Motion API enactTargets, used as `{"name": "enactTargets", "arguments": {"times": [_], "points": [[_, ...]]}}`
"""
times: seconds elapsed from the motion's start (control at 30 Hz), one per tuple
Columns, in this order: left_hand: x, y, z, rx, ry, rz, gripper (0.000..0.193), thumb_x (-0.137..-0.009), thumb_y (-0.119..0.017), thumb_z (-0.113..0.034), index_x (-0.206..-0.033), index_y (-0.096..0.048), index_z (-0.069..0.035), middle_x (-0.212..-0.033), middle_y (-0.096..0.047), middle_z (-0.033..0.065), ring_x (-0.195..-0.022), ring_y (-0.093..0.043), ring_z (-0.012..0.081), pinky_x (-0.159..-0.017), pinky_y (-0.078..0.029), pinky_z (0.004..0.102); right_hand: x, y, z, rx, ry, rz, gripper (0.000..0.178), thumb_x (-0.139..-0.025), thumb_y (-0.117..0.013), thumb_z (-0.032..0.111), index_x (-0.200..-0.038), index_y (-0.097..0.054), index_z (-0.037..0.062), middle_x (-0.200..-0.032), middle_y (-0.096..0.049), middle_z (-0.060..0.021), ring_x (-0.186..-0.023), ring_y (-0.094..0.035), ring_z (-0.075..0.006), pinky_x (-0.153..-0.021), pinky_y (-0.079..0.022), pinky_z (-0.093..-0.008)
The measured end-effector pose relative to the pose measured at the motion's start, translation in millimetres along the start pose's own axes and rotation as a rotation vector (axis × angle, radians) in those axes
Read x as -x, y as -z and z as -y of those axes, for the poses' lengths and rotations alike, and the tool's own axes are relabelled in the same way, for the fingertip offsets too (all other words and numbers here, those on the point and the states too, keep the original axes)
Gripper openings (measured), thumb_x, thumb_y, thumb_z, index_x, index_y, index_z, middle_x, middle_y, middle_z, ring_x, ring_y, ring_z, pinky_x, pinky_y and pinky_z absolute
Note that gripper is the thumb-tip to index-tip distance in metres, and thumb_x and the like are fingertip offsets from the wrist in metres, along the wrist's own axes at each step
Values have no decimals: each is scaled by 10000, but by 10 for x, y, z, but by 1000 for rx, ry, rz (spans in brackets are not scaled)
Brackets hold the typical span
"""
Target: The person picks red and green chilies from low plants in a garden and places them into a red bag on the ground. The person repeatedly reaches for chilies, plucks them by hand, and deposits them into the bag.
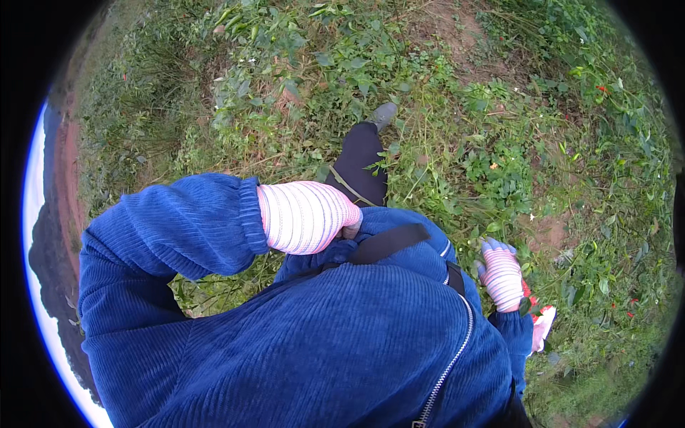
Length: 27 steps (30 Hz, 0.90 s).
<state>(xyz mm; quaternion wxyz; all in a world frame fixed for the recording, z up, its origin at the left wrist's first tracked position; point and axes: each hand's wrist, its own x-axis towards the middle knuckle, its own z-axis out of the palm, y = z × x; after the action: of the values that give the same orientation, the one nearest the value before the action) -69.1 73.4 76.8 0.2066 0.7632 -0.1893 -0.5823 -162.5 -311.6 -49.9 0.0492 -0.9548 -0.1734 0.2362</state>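
Observation:
My left hand [307,216], in a pink and white striped glove, lies bent against the front of my blue corduroy jacket [357,314]. Its fingers disappear behind the jacket's cloth, beside a black strap [391,244], so what they hold is hidden. Lower at my right side is my right hand [501,277], in a matching glove with grey-blue fingertips. Its fingers extend forward, with the thumb apart, and nothing shows in them. Red items [528,291] show just beside the right wrist, next to a pale pink and white object [544,327] partly covered by my sleeve.
Low green plants [499,167] and weeds surround me, some bearing green peppers [227,16]. A red pepper [601,88] shows among leaves at the far right. Bare soil [457,32] lies ahead. My dark-trousered leg [359,160] and grey shoe [384,115] stand among the plants.

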Motion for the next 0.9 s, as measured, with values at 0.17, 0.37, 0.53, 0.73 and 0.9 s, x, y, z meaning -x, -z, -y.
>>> {"name": "enactTargets", "arguments": {"times": [0.17, 0.37, 0.53, 0.73, 0.9], "points": [[6, -72, 9, 381, -105, 142, 176, -832, -556, -41, -948, -681, -83, -758, -599, -11, -711, -565, 118, -643, -455, 280, 31, 362, 182, -19, 43, -92, 514, -770, -703, 168, -1248, -555, 53, -1204, -605, -153, -1072, -591, -328, -949, -470, -402], [-102, -216, -39, -146, -116, 13, 292, -856, -594, -119, -1143, -649, -104, -1018, -686, 145, -934, -655, 341, -816, -516, 391, -95, 497, 172, -253, 42, -463, 465, -834, -670, 140, -1276, -554, 53, -1239, -603, -163, -1115, -586, -329, -947, -481, -400], [-199, -206, -183, -257, -141, 78, 303, -847, -606, -155, -1141, -626, -84, -980, -667, 181, -927, -646, 367, -801, -517, 414, -96, 340, -28, -300, -93, -463, 468, -839, -670, 105, -1292, -558, 72, -1266, -597, -151, -1147, -577, -326, -987, -461, -373], [26, -83, -618, -404, 24, 2, 332, -868, -565, -249, -1132, -548, -49, -945, -650, 213, -860, -655, 392, -734, -531, 457, 6, 51, -191, -298, -158, -432, 455, -869, -665, 176, -1301, -544, 102, -1281, -591, -114, -1138, -583, -297, -913, -494, -413], [109, -87, -846, -556, 119, -122, 362, -886, -530, -310, -1139, -527, -52, -876, -644, 210, -769, -655, 383, -660, -530, 467, 57, -40, -242, -383, -196, -385, 458, -877, -656, 164, -1313, -531, 99, -1311, -568, -96, -1189, -545, -302, -937, -475, -420]]}}
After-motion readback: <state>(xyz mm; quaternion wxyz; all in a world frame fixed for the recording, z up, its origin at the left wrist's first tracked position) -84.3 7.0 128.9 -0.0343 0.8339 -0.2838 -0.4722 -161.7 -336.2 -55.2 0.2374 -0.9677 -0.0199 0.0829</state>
